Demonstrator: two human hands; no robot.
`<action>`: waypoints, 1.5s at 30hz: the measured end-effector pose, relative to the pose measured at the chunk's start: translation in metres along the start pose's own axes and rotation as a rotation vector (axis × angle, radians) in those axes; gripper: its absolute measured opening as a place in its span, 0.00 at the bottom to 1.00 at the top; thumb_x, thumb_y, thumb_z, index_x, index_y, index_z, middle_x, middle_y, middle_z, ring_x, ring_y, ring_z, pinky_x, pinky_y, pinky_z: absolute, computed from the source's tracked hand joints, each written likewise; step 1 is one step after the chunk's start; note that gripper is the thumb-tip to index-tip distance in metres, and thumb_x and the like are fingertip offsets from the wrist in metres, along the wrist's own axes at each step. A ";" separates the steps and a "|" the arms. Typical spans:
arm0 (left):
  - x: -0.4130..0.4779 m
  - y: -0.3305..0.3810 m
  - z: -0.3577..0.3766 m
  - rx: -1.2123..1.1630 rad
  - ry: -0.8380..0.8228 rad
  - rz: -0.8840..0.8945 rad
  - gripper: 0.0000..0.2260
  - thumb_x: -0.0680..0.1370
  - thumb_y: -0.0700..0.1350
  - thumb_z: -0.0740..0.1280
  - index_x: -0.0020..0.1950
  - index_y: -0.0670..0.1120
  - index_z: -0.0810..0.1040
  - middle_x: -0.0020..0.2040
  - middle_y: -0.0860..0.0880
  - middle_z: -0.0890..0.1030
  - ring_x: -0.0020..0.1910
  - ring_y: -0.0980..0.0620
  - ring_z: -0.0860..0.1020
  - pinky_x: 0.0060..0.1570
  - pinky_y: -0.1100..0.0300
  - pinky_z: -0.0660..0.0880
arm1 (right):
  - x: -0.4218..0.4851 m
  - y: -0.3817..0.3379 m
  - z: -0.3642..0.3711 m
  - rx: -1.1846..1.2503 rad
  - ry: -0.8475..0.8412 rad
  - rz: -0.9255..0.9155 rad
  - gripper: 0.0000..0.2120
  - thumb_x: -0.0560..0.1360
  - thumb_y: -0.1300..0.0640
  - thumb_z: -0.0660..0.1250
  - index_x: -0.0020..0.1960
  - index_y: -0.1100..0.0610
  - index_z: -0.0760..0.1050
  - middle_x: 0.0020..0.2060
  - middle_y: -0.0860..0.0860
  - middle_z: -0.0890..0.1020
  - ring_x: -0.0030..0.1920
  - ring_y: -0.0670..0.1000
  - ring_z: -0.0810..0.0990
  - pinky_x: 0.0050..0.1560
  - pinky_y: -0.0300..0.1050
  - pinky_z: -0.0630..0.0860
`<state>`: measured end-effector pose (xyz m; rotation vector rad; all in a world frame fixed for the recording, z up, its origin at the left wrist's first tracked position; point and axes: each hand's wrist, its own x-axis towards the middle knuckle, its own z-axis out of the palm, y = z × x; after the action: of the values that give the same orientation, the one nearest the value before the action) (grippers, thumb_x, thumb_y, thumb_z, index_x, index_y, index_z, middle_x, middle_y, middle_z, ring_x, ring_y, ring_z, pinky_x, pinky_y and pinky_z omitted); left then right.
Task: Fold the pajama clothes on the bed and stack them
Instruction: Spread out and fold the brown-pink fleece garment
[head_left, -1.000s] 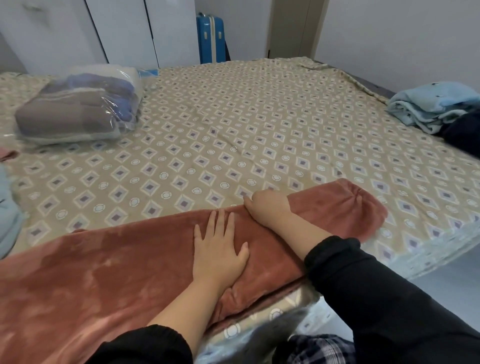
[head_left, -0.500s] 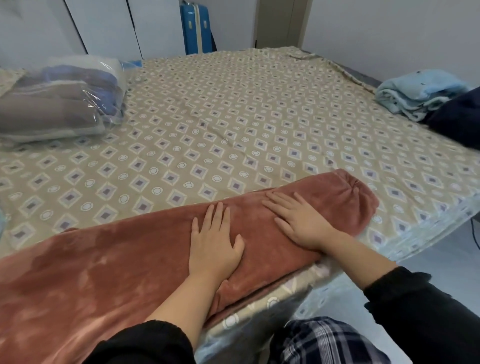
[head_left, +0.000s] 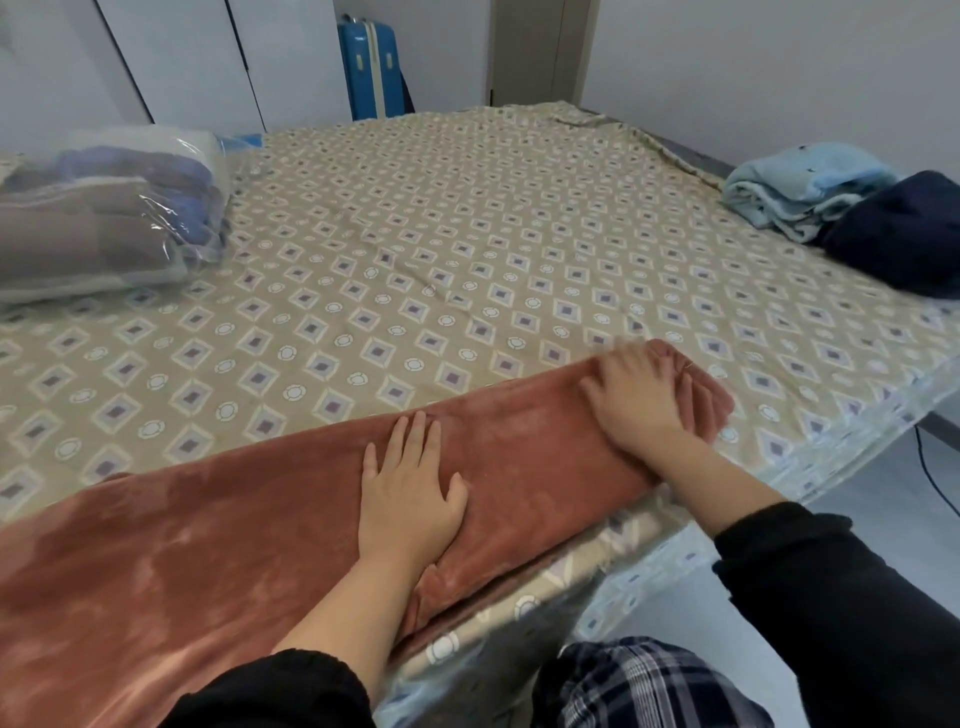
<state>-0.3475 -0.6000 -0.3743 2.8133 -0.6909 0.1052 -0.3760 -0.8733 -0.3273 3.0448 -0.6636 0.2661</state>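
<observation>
Far side: white wardrobe doors (head_left: 182, 57) w/ a blue suitcase (head_left: 369, 73) stood upright btwn wardrobe and door frame. Bed (head_left: 467, 249) is covered w/ a beige sheet printed in diamonds and circles. At far-left of bed a clear plastic bag (head_left: 104, 218) packed w/ grey and blue textiles is laid flat. At far-right edge a light blue folded garment (head_left: 800, 187) is seen, w/ a dark navy garment (head_left: 904, 239) touching it on the near side. Plaid trousers (head_left: 639, 686) are seen at btm of frame; black sleeves are pushed up on both forearms. Mid-bed is crossed by nothing btwn hands and the piles.

Rust-brown fleece pajama piece (head_left: 208, 545) is laid as a long band along near edge of bed, L to R. Wide at L, narrowed twd R end, which is gathered like a cuff. Plush nap, w/ lighter brushed streaks at L. A doubled layer is shown at near edge by L wrist.

Left hand (head_left: 410, 499): laid flat, palm down, fingers straight, approx. mid-band; nothing gripped. Right hand (head_left: 639, 400): spread flat on R end just short of cuff, fingers extended, slightly blurred; nothing gripped.
</observation>
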 end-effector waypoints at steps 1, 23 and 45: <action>0.000 0.000 0.000 -0.001 0.001 -0.001 0.31 0.77 0.57 0.50 0.79 0.50 0.52 0.80 0.51 0.49 0.78 0.54 0.45 0.74 0.46 0.44 | 0.011 0.018 -0.001 0.056 0.004 0.218 0.27 0.79 0.42 0.54 0.71 0.58 0.64 0.71 0.59 0.68 0.72 0.59 0.63 0.71 0.63 0.54; 0.000 0.000 -0.002 -0.009 0.023 -0.011 0.30 0.78 0.56 0.53 0.79 0.50 0.53 0.79 0.52 0.51 0.78 0.54 0.46 0.74 0.47 0.46 | -0.038 -0.032 -0.065 0.681 -0.355 -0.353 0.08 0.77 0.46 0.64 0.50 0.50 0.72 0.42 0.44 0.83 0.44 0.41 0.81 0.45 0.33 0.74; 0.001 0.000 -0.001 -0.005 0.025 -0.018 0.29 0.77 0.56 0.53 0.78 0.51 0.56 0.79 0.51 0.53 0.78 0.54 0.48 0.74 0.47 0.47 | 0.042 0.056 -0.014 0.329 -0.008 0.408 0.17 0.78 0.49 0.63 0.59 0.61 0.75 0.58 0.59 0.77 0.59 0.60 0.75 0.56 0.51 0.73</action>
<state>-0.3465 -0.6003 -0.3733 2.8078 -0.6594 0.1350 -0.3636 -0.9413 -0.3074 3.1761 -1.3698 0.4036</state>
